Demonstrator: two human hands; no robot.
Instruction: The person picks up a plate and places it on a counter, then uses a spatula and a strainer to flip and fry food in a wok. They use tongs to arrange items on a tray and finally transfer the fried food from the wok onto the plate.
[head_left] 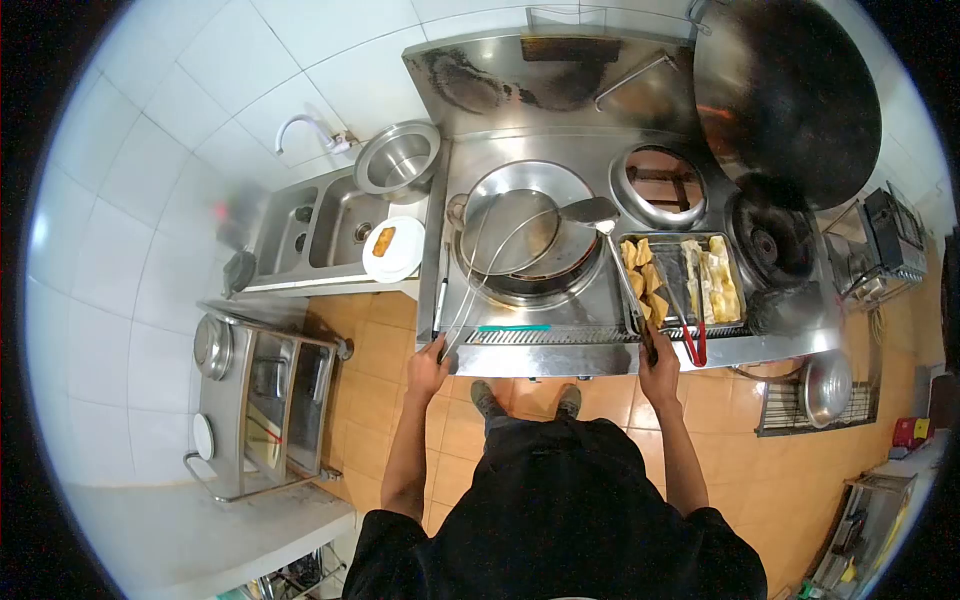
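Note:
My left hand point(428, 369) is closed around the long wire handle of a round mesh skimmer point(513, 232), at the stove's front edge. The skimmer's disc lies over the metal wok point(585, 240) on the left burner and hides part of its inside. In my right hand point(658, 370) is the dark handle of a wok spatula point(588, 210). Its dark head reaches the wok's right rim, close to the skimmer. Right of the spatula's handle, a metal tray point(742, 250) holds golden folded pieces point(645, 280) and paler pieces point(718, 280). Red-handled tongs point(697, 340) rest across the tray.
A large blackened wok point(790, 100) leans at the back right above an uncovered burner point(765, 235). A green stick-like item point(514, 328) lies on the front grate. Left are a plate point(405, 262) with a brown piece, a steel pot point(398, 160), a sink and a trolley point(262, 400).

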